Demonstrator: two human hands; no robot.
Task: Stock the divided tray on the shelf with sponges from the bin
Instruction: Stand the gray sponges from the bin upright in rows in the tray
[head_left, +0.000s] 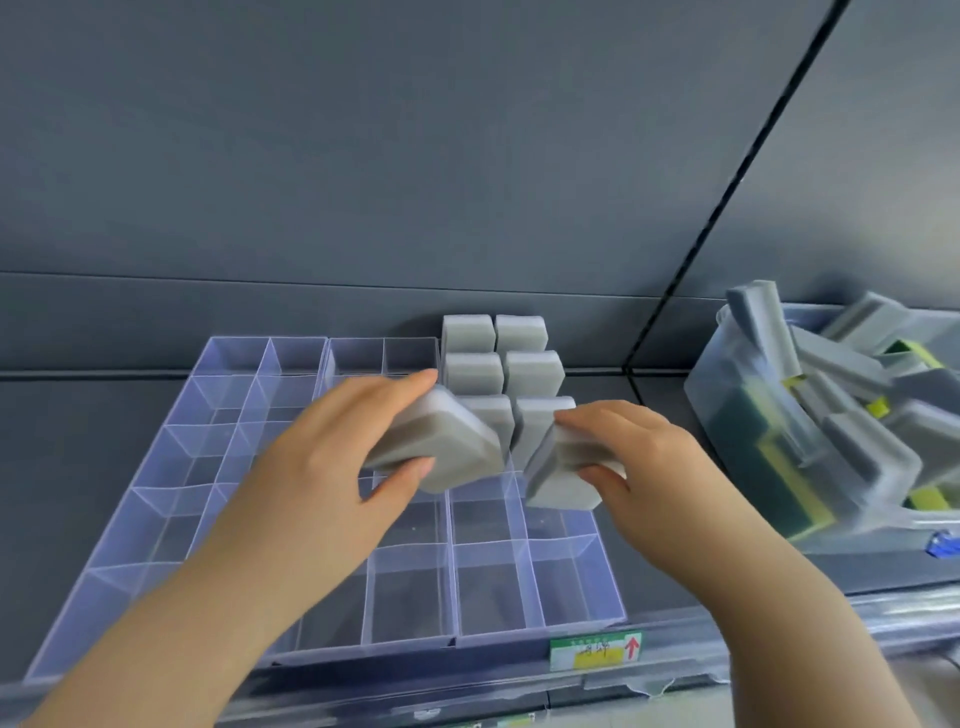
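Observation:
A clear divided tray (488, 592) lies on the grey shelf. Several grey sponges (501, 358) stand upright in its two right-hand columns at the back. My left hand (332, 452) grips a grey sponge (447, 441) between thumb and fingers, tilted above the tray's middle. My right hand (639, 457) holds another grey sponge (561, 473) over the rightmost column, just in front of the standing ones. A clear bin (748, 415) at the right is full of loose grey and yellow-green sponges.
The shelf's front rail carries a green and yellow price label (595, 649) with a red arrow. A dark back panel rises behind the tray. The left and front compartments of the tray hold nothing.

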